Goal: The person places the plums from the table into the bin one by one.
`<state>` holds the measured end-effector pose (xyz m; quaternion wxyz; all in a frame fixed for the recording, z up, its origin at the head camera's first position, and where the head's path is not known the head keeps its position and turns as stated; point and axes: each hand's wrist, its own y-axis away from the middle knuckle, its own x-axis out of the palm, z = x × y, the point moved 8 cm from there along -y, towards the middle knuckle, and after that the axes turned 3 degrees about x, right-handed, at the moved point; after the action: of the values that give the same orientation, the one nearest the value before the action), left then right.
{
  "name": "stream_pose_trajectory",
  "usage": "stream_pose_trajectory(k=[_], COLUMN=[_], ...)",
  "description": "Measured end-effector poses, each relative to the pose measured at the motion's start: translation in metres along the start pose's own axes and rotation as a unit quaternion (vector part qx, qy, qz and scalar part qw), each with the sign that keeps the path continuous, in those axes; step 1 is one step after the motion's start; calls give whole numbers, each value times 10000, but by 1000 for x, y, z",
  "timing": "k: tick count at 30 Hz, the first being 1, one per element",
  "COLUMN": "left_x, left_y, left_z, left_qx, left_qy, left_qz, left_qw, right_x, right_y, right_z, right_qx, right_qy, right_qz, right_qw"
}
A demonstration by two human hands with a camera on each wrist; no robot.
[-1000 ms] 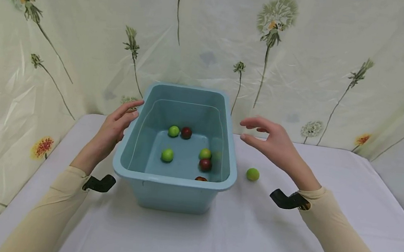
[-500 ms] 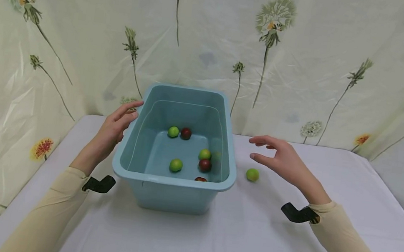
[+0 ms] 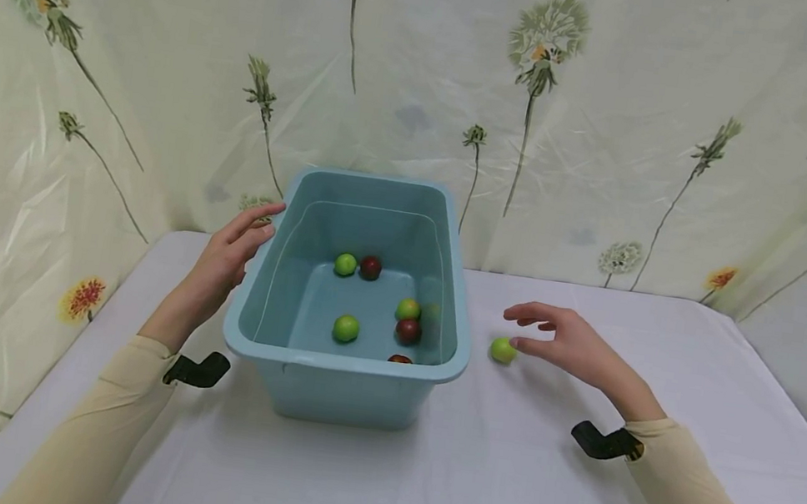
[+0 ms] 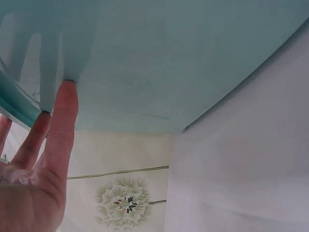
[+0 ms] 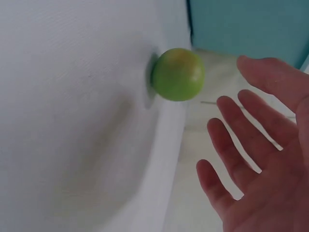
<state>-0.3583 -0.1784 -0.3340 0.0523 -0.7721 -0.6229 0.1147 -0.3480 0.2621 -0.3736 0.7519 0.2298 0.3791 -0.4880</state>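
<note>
A small round green fruit (image 3: 502,350) with a faint orange blush lies on the table, right of a light blue plastic tub (image 3: 352,363). My right hand (image 3: 566,343) hovers just to the right of this fruit. Its thumb and fingers are spread and hold nothing, as the right wrist view shows, with the green fruit (image 5: 178,75) beyond the fingertips. At the tub's left side, my left hand (image 3: 222,255) has extended fingers. In the left wrist view its fingertips (image 4: 68,89) rest against the outer wall of the tub (image 4: 145,63).
Inside the tub lie several green and dark red fruits, among them a green one (image 3: 345,329) near the front and a dark red one (image 3: 408,332) at right. A white cloth (image 3: 533,487) covers the table. Behind hangs a dandelion-print sheet (image 3: 395,74).
My right hand has come down and to the right, close to the green fruit on the table. A green fruit inside the tub has rolled toward the front. My left hand stays put.
</note>
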Motion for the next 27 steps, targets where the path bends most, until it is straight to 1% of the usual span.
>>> stream_pose_trajectory(k=[6, 10, 13, 19, 27], left_x=[0, 0, 0, 0, 0], left_y=[1, 1, 1, 1, 1], left_z=[0, 0, 0, 0, 0], left_qx=[-9, -1, -4, 2, -5], left_qy=[-5, -15, -37, -59, -68], left_qz=[-8, -5, -5, -34, -33], left_qw=[10000, 10000, 10000, 10000, 10000], right_x=[11, 17, 20, 23, 21], right_y=[0, 1, 1, -1, 0], right_z=[-12, -13, -13, -16, -15], right_qx=[-120, -168, -129, -27, -73], right_qy=[-196, -273, -267, -183, -132], right_qz=[315, 434, 484, 491, 348], right_qw=[9992, 9985, 9984, 9986, 9993])
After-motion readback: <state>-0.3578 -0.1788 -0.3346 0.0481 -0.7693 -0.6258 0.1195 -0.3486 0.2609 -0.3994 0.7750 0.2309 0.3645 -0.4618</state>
